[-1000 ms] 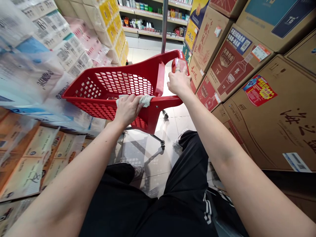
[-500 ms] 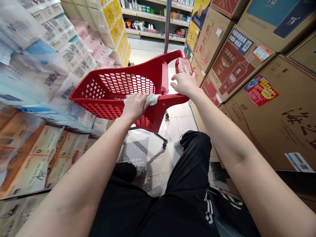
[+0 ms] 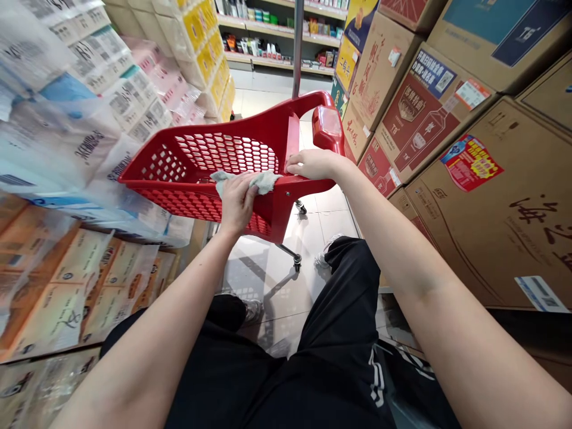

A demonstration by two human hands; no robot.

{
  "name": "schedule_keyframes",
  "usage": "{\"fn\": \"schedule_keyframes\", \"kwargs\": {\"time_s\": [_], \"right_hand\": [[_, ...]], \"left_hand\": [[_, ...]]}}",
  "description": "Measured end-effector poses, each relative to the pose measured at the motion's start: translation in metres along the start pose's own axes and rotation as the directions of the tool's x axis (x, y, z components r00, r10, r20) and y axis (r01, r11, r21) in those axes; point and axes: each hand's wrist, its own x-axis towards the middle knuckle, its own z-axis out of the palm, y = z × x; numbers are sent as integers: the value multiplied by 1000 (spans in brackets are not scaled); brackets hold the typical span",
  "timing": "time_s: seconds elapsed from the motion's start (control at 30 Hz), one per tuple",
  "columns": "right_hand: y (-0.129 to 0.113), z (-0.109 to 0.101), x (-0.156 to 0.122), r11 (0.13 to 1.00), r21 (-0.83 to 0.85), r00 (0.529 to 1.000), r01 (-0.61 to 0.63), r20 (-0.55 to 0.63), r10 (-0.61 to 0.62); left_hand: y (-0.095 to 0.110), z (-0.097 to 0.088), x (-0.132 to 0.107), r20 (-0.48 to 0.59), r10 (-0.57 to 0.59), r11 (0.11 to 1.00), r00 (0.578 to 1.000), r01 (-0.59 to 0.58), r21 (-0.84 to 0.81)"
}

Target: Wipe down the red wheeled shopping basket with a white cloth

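Note:
A red plastic shopping cart (image 3: pixel 187 179) with a perforated basket stands in front of me in a narrow aisle. My left hand (image 3: pixel 236 199) presses a pale cloth (image 3: pixel 263 180) onto the basket's near rim, fingers closed over it. My right hand (image 3: pixel 313 164) rests on the same rim further right, fingers curled over the edge, just below the cart's red handle (image 3: pixel 328 125).
Stacked cardboard boxes (image 3: pixel 469 179) wall the right side. Plastic-wrapped packs of tissue (image 3: pixel 67 137) pile up on the left. My black-trousered legs (image 3: pixel 339 333) and the tiled floor (image 3: pixel 272 286) lie below. Store shelves (image 3: pixel 277 42) stand at the far end.
My right hand came down from the cart's handle onto the basket's near rim. My left hand stayed on the rim with the cloth, which shifted slightly.

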Motion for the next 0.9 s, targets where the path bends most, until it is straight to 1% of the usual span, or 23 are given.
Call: {"fn": "schedule_keyframes", "kwargs": {"time_s": [0.07,0.2,0.3,0.37,0.4,0.43,0.53,0.57,0.63,0.73,0.8,0.9], "right_hand": [[0,1,2,999,23,1000,-29,11,28],[1,1,5,993,33,993,-111,-43,113],[3,1,9,993,32,993,-116,-34,117],[4,2,12,994,31,993,-108,-36,109],[5,3,14,994,29,994,-102,-39,103],[5,4,15,995,26,994,-95,-43,96],[3,5,17,997,10,996,-80,-46,80],[2,5,17,997,3,996,-79,-45,79],[-1,5,16,997,-7,997,-72,-39,71],[-6,4,13,999,-15,999,-49,-25,49],[-8,4,12,999,-22,999,-35,-15,35],[-11,3,13,999,-33,1000,-20,-7,20]], "left_hand": [[8,2,-5,-76,-39,996,996,33,-77],[25,12,-17,-231,-133,984,964,101,-145],[30,20,-27,-322,-159,984,933,121,-134],[29,26,-33,-395,-197,980,897,170,-103],[28,29,-37,-410,-224,975,884,204,-91],[26,33,-40,-400,-252,968,882,238,-85],[22,43,-44,-286,-318,948,904,301,-102],[21,46,-43,-264,-332,943,906,313,-111],[20,48,-39,-262,-350,936,899,332,-114],[19,46,-31,-242,-369,929,897,362,-71],[17,45,-29,-225,-404,913,886,406,-40],[8,46,-34,-220,-471,877,854,481,-9]]}}
